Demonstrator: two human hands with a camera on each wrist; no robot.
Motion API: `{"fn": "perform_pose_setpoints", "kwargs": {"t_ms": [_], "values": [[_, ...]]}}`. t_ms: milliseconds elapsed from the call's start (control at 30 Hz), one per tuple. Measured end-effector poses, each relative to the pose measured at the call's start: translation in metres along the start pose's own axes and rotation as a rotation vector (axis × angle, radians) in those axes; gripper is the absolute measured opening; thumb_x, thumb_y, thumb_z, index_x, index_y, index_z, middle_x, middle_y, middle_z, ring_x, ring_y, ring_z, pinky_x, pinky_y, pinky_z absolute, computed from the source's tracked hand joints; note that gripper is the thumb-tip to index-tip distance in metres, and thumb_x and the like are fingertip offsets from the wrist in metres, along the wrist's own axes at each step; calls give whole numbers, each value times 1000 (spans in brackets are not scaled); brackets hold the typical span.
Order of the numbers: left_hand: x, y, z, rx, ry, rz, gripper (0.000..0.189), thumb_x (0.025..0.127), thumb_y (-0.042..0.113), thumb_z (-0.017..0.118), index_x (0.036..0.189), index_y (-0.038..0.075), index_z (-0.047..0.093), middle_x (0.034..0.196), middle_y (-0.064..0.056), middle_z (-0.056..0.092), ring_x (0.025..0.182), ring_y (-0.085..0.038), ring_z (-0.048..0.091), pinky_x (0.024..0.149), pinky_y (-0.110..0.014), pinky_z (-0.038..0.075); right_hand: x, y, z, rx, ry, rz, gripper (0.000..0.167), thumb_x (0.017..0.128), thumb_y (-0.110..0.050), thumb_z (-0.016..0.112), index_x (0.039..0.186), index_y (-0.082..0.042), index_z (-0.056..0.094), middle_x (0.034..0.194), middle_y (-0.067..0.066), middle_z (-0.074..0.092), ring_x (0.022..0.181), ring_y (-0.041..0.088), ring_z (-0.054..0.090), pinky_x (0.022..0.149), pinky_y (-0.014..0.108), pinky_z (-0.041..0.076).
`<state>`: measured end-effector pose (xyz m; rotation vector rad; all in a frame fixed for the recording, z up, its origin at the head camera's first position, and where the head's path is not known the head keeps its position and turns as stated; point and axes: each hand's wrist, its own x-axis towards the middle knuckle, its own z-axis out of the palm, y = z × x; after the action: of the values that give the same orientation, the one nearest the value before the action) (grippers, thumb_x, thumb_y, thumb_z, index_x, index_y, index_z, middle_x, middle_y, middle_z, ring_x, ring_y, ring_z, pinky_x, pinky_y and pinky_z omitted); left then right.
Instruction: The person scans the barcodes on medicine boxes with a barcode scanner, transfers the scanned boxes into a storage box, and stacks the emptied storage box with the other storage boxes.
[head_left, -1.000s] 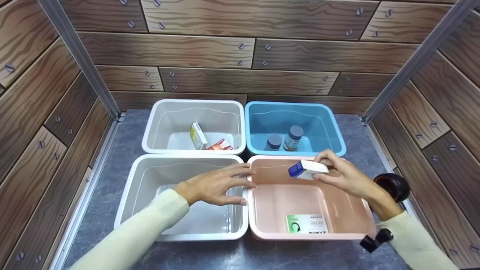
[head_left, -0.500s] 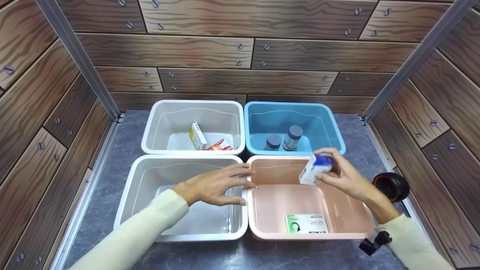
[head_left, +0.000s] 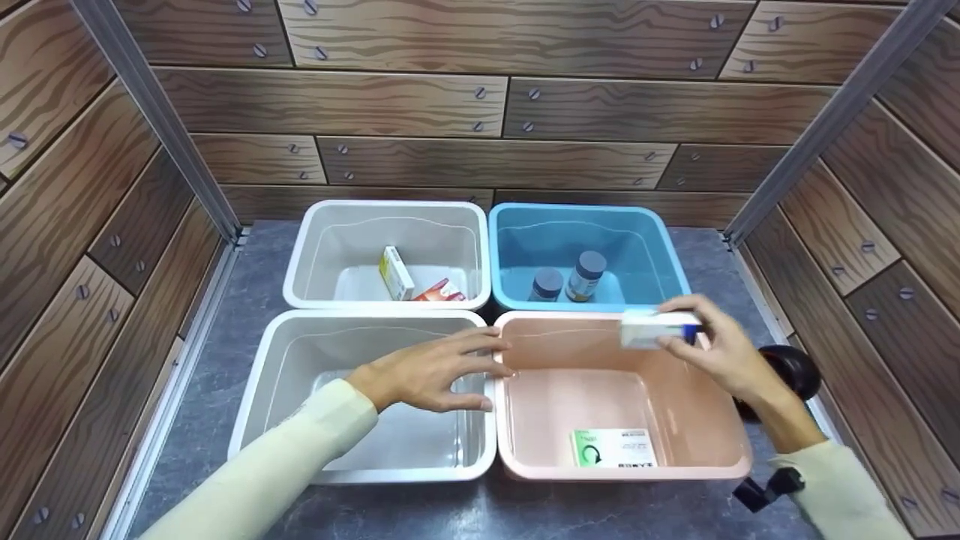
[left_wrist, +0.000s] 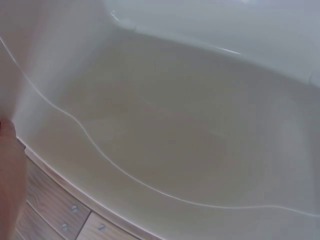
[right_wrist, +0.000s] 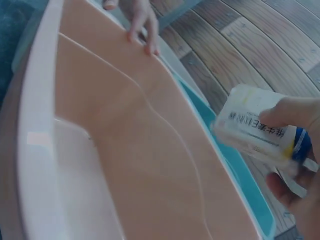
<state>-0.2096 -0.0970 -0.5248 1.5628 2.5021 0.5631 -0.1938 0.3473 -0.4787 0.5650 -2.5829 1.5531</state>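
Note:
My right hand (head_left: pixel 716 349) pinches a small white medicine box (head_left: pixel 651 330) with a blue end, held over the back right of the pink bin (head_left: pixel 577 472). In the right wrist view the medicine box (right_wrist: pixel 255 122) shows dark printed characters, with the thumb across its face. My left hand (head_left: pixel 435 369) rests with spread fingers over the adjoining rims of the front grey bin (head_left: pixel 367 475) and the pink bin. Only an edge of that left hand (left_wrist: pixel 11 185) shows in the left wrist view. A green-and-white medicine box (head_left: pixel 615 448) lies flat in the pink bin.
Behind stands a blue bin (head_left: pixel 592 208) with two dark-capped bottles (head_left: pixel 586 277). The rear grey bin (head_left: pixel 397 204) holds a white-and-yellow box (head_left: pixel 395 273) and a red box (head_left: pixel 441 290). A black round object (head_left: pixel 791 371) is beside my right wrist. Wood-patterned walls (head_left: pixel 420 112) enclose the table.
My right hand has turned the white box about, swinging its blue end from the left over to the right, and has shifted rightward. The left hand stays where it was.

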Motion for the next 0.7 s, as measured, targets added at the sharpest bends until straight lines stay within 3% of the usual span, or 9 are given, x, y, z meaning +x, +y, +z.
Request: {"fn": "perform_pose_setpoints", "kwargs": {"t_ms": [167,333,467,567,700], "values": [[0,0,1,3,4,1,58,108,56,62,155,23,62,173,-6,44,167,-28,31,137,-47,30,-10,15,-26,118,193,87,43,97,10,74,137,5,59,117,-8,75,97,7,71,77,19,63],[0,1,1,2,-2,-3,58,108,57,61,156,24,61,174,-6,43,167,-28,30,137,-48,29,-31,45,-48,393,403,210,39,98,11,72,131,-10,74,117,-12,80,98,1,73,82,13,60],[0,1,1,-3,-20,-18,60,108,59,59,158,26,59,175,-4,41,167,-27,29,137,-48,29,-51,65,-57,645,554,323,38,99,13,68,121,-16,80,110,-8,82,91,5,74,78,17,63],[0,0,1,-12,-26,-26,60,108,59,59,159,27,58,176,-5,40,168,-27,28,137,-49,28,-67,76,-60,693,607,427,37,100,10,70,116,-22,81,104,-8,82,87,7,74,75,20,64],[0,-1,1,-17,-24,-30,60,108,59,59,159,27,58,175,-5,41,168,-28,28,137,-49,28,-89,92,-52,702,578,553,36,102,4,70,110,-29,81,102,-13,79,87,6,72,75,20,63]]}}
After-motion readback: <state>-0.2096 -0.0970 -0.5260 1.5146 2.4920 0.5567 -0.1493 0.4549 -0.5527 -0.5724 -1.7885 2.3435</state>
